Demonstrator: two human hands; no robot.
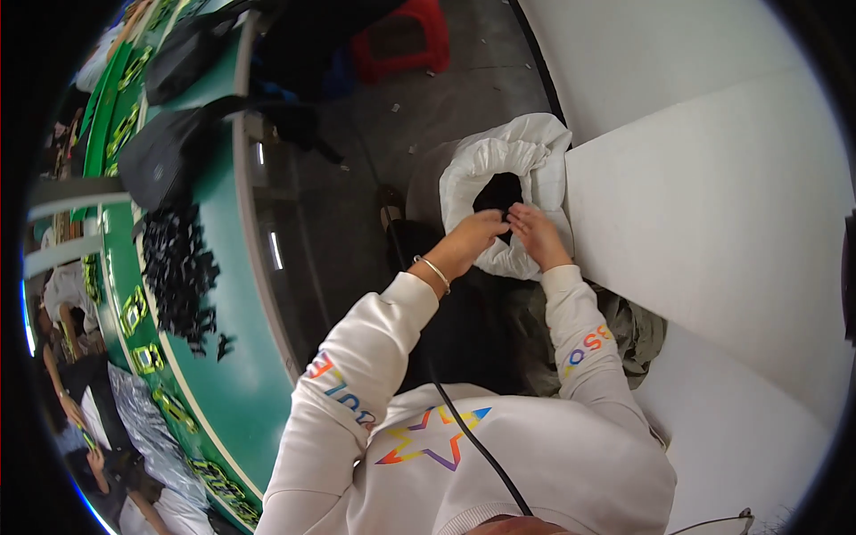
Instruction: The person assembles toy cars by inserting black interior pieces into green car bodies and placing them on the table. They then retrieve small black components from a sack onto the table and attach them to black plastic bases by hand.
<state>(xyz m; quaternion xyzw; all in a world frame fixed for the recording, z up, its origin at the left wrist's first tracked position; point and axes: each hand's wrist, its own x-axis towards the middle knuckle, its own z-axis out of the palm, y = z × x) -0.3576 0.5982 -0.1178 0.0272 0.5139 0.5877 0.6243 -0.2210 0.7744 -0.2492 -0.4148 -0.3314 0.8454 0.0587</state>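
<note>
A white woven sack [461,174] stands on the floor in front of me, its rim folded outward around a dark opening. Black contents [501,190] show inside, too dark to tell apart. My left hand [478,234] reaches over the near left of the opening, fingers closed toward the right. Facing it, my right hand [538,235] has its fingers drawn together, with the fingertips almost meeting the left ones. Something dark lies between the fingertips; I cannot tell whether it is a held piece or the sack's contents behind.
Left runs a green-topped workbench [234,294] with a pile of small black pieces [178,267] and black bags [165,156]. Beyond it, black-and-yellow-green items [134,309] line a conveyor near other people. A red stool [406,40] stands ahead; white panels [687,196] rise right.
</note>
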